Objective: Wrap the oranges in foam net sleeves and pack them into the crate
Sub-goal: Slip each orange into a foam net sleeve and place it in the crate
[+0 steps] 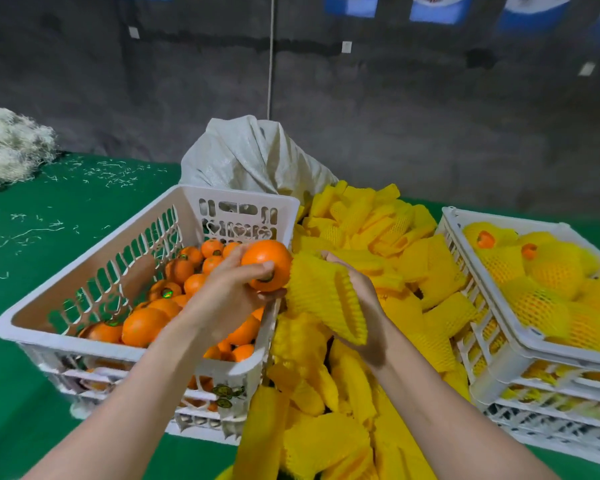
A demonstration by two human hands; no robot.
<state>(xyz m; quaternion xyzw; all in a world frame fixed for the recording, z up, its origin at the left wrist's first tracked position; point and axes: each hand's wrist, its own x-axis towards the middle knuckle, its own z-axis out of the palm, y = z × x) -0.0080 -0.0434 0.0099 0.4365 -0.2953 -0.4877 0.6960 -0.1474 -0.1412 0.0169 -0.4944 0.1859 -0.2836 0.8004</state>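
At far left, on the green cloth (66, 209), a heap of pale straw (7, 147), loose strands scattered near it; next, a white basket (66, 342) part-filled with bare oranges (142, 325), a shiny sticker (167, 292) on one of them; over the basket's right edge, the left hand (226, 296), fingers and thumb curled round a single orange (265, 258), thumb tip beside its stem end; behind the basket, a pale woven sack (250, 157), slumped open against the grey wall (395, 116); just right of the held orange, touching it or very nearly so, a yellow foam-net sleeve (319, 296), draped over and gripped by the right hand (364, 289), most fingers hidden by the net; under and behind both hands, a big loose pile of sleeves (378, 223), filling the gap between basket and crate; at far right, the white crate (568, 356), packed with wrapped oranges (541, 303) in yellow net, two showing bare orange tops near its far left corner.
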